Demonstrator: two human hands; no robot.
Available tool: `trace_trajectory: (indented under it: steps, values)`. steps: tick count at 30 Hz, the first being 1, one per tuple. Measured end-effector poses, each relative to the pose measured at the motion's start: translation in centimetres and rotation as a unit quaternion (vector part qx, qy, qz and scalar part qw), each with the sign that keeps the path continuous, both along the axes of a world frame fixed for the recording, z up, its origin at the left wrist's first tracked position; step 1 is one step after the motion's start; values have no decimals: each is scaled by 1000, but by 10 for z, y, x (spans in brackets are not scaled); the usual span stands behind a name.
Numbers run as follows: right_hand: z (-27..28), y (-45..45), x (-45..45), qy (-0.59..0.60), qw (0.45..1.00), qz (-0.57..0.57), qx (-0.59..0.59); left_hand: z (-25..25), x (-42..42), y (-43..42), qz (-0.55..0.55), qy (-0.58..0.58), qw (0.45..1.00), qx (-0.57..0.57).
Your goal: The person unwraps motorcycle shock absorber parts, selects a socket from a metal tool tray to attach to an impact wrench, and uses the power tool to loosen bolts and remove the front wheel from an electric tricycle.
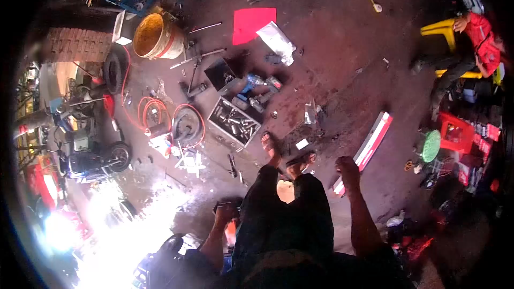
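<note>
My left hand [224, 213] is at the lower middle, beside my left thigh. Its fingers are closed around a dark object [231, 202] whose kind I cannot make out. My right hand [348, 169] is held out to the right with the fingers curled in. Behind it runs a long red and white box [372, 142], partly covered by the hand and forearm. Whether the hand touches the box, or has anything inside it, I cannot tell. Between my knees shows a tan surface [286, 191]. A metal box of sockets [254, 135] stands on the floor ahead of my feet.
Cordless power tools [253, 82] lie beyond the socket box. Farther left are a yellow bucket [160, 36], a coiled orange hose [151, 111] and a tire [113, 69]. A person in red [484, 43] sits at right on a yellow chair [441, 29]. Glare washes out the lower left.
</note>
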State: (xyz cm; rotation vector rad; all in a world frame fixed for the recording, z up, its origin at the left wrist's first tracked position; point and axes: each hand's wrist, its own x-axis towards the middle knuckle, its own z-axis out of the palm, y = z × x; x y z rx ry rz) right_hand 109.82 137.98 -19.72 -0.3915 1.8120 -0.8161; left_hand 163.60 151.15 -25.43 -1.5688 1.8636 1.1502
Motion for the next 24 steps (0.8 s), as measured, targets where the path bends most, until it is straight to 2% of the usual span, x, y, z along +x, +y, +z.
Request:
trace_trajectory:
  steps: [2, 4, 5, 7, 9, 10, 12, 13, 14, 16, 17, 19, 21, 23, 24]
  values:
    - [19, -19, 14, 95, 979, 153, -99, 26, -13, 22, 21, 20, 999, -26]
    - [16, -23, 22, 201, 922, 279, -177, 45, -20, 29, 56, 28, 998, -25]
    - [17, -24, 25, 245, 892, 325, -195, 52, -24, 28, 67, 32, 997, -23]
    - [29, -23, 31, 267, 868, 353, -227, 58, -36, 20, 78, 41, 996, -25]
    - [94, -56, 45, 88, 960, 267, -4, 60, -57, -1, 85, 45, 995, -30]
    - [119, -70, 61, -103, 987, 30, -118, 61, -69, -12, 86, 46, 995, -32]
    - [128, -88, 64, -125, 962, 119, -213, 66, -105, -41, 87, 38, 995, -35]
    - [121, -96, 58, -70, 949, 249, -179, 67, -125, -55, 83, 38, 995, -40]
    - [115, -103, 52, -10, 913, 376, -159, 70, -143, -69, 85, 37, 995, -45]
    - [66, -108, 57, 40, 887, 390, -243, 76, -182, -100, 82, 36, 994, -59]
    - [23, -101, 63, 155, 835, 435, -299, 75, -202, -114, 78, 39, 994, -70]
    - [-24, -110, 70, 50, 851, 498, -158, 75, -245, -148, 69, 38, 993, -92]
    - [5, -135, 37, -25, 807, 579, -116, 74, -286, -182, 70, 37, 990, -117]
    - [63, -148, -10, 14, 797, 594, -108, 74, -321, -223, 52, 47, 988, -136]
    - [61, -155, -29, 56, 809, 563, -160, 74, -340, -240, 47, 48, 987, -146]
